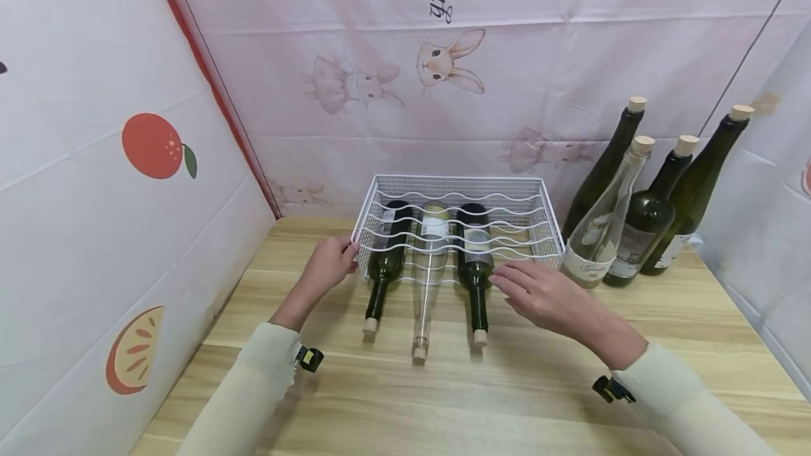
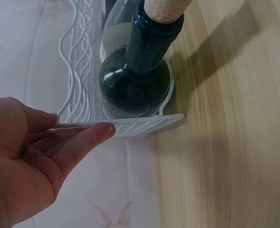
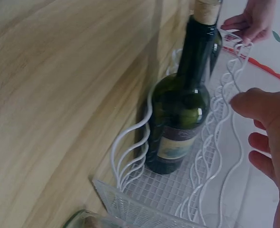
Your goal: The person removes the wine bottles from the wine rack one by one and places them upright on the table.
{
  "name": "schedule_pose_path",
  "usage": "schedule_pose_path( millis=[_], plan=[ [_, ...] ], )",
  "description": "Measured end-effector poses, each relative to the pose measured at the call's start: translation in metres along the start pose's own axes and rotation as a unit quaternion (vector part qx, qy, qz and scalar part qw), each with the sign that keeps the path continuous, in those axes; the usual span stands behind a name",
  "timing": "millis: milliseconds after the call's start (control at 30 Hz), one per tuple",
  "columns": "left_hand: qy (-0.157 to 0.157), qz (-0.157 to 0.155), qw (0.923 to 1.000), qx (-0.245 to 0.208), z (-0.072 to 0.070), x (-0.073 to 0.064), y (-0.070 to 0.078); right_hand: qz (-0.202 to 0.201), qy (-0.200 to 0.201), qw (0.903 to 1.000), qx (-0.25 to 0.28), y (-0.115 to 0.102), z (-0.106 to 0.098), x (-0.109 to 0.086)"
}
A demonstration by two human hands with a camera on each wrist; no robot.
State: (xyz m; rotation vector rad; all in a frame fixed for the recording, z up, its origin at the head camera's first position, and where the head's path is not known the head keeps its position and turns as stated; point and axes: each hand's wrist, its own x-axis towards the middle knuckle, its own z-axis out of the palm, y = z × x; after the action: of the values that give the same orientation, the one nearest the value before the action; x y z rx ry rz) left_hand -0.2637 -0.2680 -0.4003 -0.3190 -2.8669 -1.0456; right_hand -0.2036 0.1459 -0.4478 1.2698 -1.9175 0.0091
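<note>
A white wire wine rack [image 1: 459, 177] with wavy bars stands on the table against the back cloth. Three corked bottles lie in it, necks toward me: a dark one [image 1: 386, 264] on the left, a clear one [image 1: 429, 269] in the middle, and a dark green one [image 1: 475, 271] on the right. My left hand [image 1: 329, 264] pinches the rack's left front edge between thumb and fingers, seen closely in the left wrist view. Beside the right-hand bottle is my right hand [image 1: 538, 294]. In the right wrist view its fingers are loosely bent, with nothing between them.
To the right of the rack, several corked bottles stand upright close together: a clear one [image 1: 595, 241] in front, a dark one [image 1: 643, 227] beside it, others [image 1: 697, 192] behind. Wood-grain tabletop [image 1: 443, 407] lies in front of the rack. A white printed cloth [image 1: 95, 181] rises on the left.
</note>
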Motion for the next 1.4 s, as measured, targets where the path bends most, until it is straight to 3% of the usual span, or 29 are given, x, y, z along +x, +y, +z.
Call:
schedule_pose_path(
  millis=[267, 567, 733, 1200, 1400],
  plan=[
    [0.006, 0.000, 0.9999, 0.015, 0.000, -0.001, -0.001, -0.058, -0.052, 0.9963, -0.036, 0.002, 0.024, -0.002],
    [0.005, -0.005, 0.9997, 0.023, 0.000, 0.000, 0.001, -0.072, -0.122, 0.9859, -0.089, 0.003, 0.042, 0.003],
    [0.005, -0.009, 0.9996, 0.026, 0.002, 0.000, -0.001, -0.061, -0.154, 0.9826, -0.084, 0.004, 0.050, 0.008],
    [0.004, -0.004, 0.9995, 0.033, 0.004, 0.000, -0.002, -0.054, -0.148, 0.9838, -0.086, 0.011, 0.071, 0.009],
    [0.006, -0.001, 0.9992, 0.039, 0.003, 0.000, 0.002, -0.048, -0.163, 0.9814, -0.090, 0.014, 0.076, 0.011]
  ],
)
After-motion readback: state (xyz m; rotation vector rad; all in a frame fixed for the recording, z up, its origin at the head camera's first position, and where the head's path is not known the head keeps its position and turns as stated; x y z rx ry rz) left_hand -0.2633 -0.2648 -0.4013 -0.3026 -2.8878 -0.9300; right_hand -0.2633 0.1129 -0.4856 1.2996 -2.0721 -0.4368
